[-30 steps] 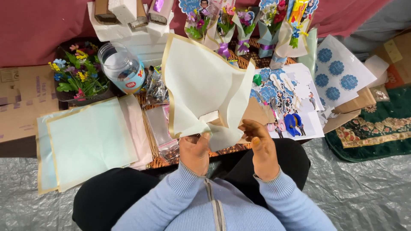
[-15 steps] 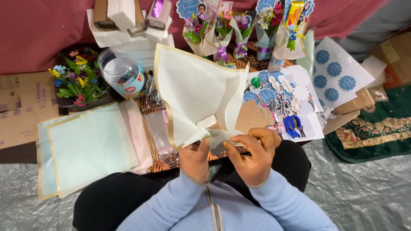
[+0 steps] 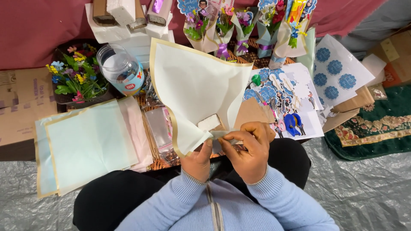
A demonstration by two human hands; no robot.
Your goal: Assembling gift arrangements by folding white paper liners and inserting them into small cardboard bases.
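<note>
I hold a cream wrapping sheet [image 3: 192, 85] with a gold edge, folded into a cone that opens away from me. My left hand [image 3: 198, 160] grips the narrow bottom of the cone from below. My right hand [image 3: 250, 149] pinches the same gathered bottom from the right, with a pale strip of tape or paper [image 3: 222, 134] between its fingertips. A small white block [image 3: 209, 122] shows inside the cone's fold.
Pale green and pink sheets [image 3: 85, 145] lie stacked at my left. A clear jar [image 3: 122, 70] and a tray of small flowers [image 3: 75, 79] stand behind them. Finished little bouquets [image 3: 239, 25] line the back. Blue round stickers [image 3: 336, 70], printed cut-outs and scissors [image 3: 291, 122] lie at right.
My right hand has moved left from beside the cone onto its gathered bottom, meeting my left hand. The cone has tilted slightly and stayed in my grip.
</note>
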